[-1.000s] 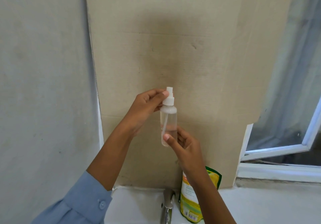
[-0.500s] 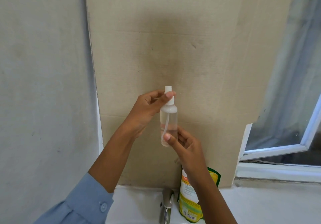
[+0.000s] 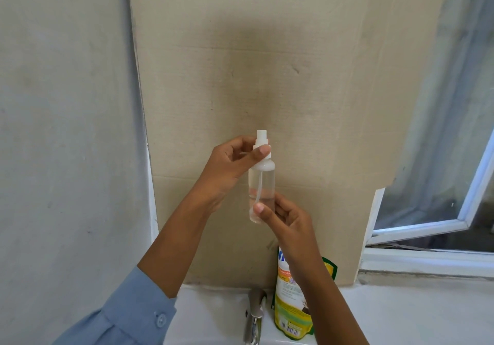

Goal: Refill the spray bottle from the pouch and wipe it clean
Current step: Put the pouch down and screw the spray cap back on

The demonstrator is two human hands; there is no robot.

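Sleeve (image 3: 128,315): light blue, buttoned cuff, on the left forearm at the lower left edge; pushed back from the wrist.

Tap (image 3: 255,315): metal, at the bottom centre, rising from a white ledge (image 3: 401,315) that runs to the right under the window.

Pouch (image 3: 290,310): yellow and green refill pack with printed label and barcode, standing upright on the ledge just right of the tap, its back near the cardboard. The right forearm crosses in front of it and hides its upper right part; whether its top is open cannot be told.

Right hand (image 3: 287,220): raised above the pouch, grip closed on the lower end of the spray bottle, thumb across the front near the base, fingers behind.

Spray bottle (image 3: 261,184): clear plastic body, white pump top, held upright in the air between both hands, well above the ledge. Clear liquid fills roughly the lower part; a dip tube runs down inside.

Left hand (image 3: 230,165): grip narrow, thumb and fingertips pinched on the white collar of the pump top, just under the nozzle.

Cardboard sheet (image 3: 267,77): large, tan, creased, standing behind the hands.

Wall (image 3: 66,130): pale, scuffed, left of the cardboard.

Window (image 3: 441,211): white frame, at the right, pane swung ajar.
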